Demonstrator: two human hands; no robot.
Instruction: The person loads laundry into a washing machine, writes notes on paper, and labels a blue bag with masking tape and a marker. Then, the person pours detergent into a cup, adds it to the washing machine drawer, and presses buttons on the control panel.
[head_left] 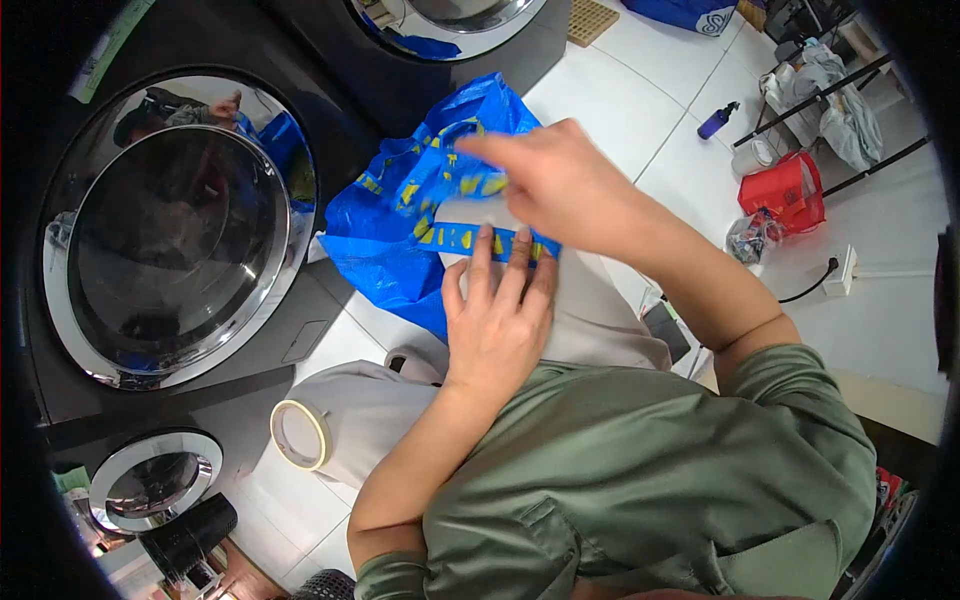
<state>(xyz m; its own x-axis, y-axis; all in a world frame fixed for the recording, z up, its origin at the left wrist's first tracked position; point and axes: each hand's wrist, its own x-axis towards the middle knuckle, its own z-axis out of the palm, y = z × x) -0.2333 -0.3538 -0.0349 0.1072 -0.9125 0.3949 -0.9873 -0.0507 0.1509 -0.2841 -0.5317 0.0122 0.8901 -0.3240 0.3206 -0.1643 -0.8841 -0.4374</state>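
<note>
Resting with fingers (483, 262) slightly apart, the left hand (497, 330) is pressing the patterned strap (452, 237), whose long axis is running left to right across the knee (462, 212); the right hand (562, 185) is pointing leftward over the blue bag (385, 275), its grip too blurred to tell.

"Top?"
"Olive-green shirt (650, 455), slight sheen, creased all over."
"Sleeves (805, 400)?"
"Short, same green, ending near the elbows. Forearms bare."
"Front?"
"Pointed collar flap (795, 560). Stitched patch (548, 525) on the chest, maybe pocket, can't tell."
"Bottoms?"
"Pale grey-beige trousers (595, 320), plain, loose in the leg. Next."
</note>
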